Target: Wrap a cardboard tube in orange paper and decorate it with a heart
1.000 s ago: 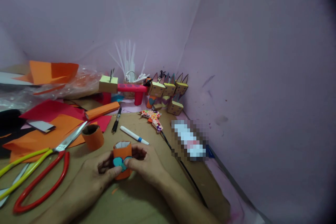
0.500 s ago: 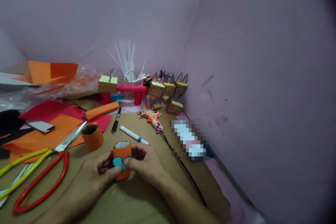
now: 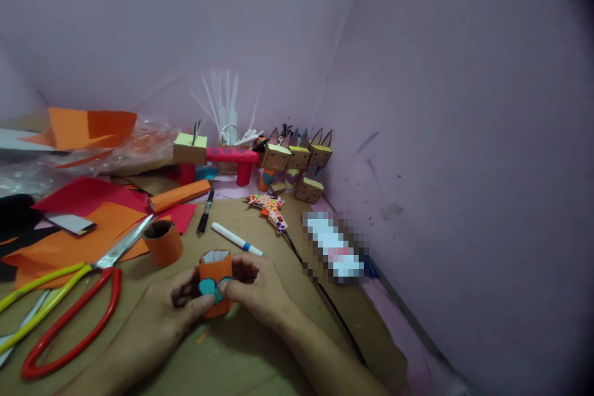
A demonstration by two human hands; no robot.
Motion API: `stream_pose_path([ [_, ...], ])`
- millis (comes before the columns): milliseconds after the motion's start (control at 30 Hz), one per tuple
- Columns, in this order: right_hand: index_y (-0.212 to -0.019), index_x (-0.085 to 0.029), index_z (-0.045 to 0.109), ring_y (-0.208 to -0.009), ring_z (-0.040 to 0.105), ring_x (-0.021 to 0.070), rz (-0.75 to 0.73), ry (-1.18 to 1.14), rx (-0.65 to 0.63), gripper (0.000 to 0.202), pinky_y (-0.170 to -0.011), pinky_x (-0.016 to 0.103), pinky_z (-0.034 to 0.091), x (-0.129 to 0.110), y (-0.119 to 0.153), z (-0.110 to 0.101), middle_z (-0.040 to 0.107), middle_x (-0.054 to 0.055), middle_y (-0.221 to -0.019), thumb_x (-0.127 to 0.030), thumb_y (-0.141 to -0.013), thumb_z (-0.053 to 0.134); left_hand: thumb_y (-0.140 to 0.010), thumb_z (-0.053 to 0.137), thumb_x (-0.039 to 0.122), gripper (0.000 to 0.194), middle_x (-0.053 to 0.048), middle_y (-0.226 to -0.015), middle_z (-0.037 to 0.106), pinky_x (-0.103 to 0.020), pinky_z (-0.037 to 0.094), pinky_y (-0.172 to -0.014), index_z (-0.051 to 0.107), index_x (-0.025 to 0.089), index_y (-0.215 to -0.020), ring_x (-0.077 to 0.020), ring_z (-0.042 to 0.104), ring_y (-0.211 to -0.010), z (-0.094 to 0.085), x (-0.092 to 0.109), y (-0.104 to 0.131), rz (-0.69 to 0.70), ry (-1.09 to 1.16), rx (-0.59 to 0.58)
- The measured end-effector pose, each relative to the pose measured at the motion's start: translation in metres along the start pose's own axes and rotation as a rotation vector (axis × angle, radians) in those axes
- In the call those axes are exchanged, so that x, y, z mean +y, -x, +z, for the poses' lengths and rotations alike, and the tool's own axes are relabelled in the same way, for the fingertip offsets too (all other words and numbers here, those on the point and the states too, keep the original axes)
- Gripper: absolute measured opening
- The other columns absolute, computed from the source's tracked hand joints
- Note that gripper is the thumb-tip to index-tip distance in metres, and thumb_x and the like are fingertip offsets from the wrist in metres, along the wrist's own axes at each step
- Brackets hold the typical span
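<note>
Between my two hands stands a small orange paper-covered tube [image 3: 215,268], upright, with a pale inside showing at its top. A blue paper cutout [image 3: 208,288] with a dark outline, perhaps a heart, lies against its near side. My left hand [image 3: 185,300] grips the tube from the left, thumb on the cutout's lower edge. From the right, my right hand [image 3: 255,284] wraps fingers behind the tube and presses its thumb on the cutout. A second orange tube [image 3: 167,246] stands to the left. Just beyond my hands lies a white marker [image 3: 236,239] with a blue band.
Scissors [image 3: 104,269] with red and yellow handles lie open at left, beside orange and red paper [image 3: 88,238]. A patterned glue gun [image 3: 271,210] trails a black cord rightward. Behind are a black pen [image 3: 205,213], cardboard animal heads [image 3: 277,158] and a basket of white sticks [image 3: 227,111].
Almost nothing differs. Both hands keep the same hold on the orange tube, thumbs still on the blue cutout, and the view has shifted only very slightly.
</note>
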State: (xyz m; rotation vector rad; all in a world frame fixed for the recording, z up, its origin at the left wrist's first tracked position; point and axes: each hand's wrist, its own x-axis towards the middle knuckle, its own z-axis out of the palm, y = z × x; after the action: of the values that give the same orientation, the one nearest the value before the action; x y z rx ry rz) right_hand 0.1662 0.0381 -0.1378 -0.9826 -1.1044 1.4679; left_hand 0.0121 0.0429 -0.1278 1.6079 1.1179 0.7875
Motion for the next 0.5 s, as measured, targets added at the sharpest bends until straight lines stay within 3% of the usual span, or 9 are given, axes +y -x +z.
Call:
stream_pose_path([
  [233, -0.079, -0.018, 0.072, -0.072, 0.067, 0.0193, 0.006, 0.009, 0.008, 0.026, -0.073, 0.032, 0.051, -0.001, 0.001, 0.0, 0.073, 0.002, -0.077, -0.019, -0.053, 0.067, -0.073, 0.063, 0.041, 0.036, -0.001, -0.101, 0.07, -0.026, 0.053, -0.079, 0.062, 0.024, -0.105, -0.0229, 0.064, -0.095, 0.0, -0.018, 0.0, -0.026, 0.061, -0.02],
  [500, -0.081, -0.016, 0.071, -0.07, 0.066, 0.0188, -0.001, 0.025, 0.012, 0.028, -0.071, 0.031, 0.051, 0.002, 0.0, 0.001, 0.073, 0.003, -0.079, -0.019, -0.054, 0.067, -0.075, 0.061, 0.043, 0.032, -0.001, -0.091, 0.07, -0.029, 0.051, -0.08, 0.063, 0.022, -0.099, -0.0247, 0.062, -0.095, -0.002, -0.017, 0.002, -0.026, 0.046, -0.061],
])
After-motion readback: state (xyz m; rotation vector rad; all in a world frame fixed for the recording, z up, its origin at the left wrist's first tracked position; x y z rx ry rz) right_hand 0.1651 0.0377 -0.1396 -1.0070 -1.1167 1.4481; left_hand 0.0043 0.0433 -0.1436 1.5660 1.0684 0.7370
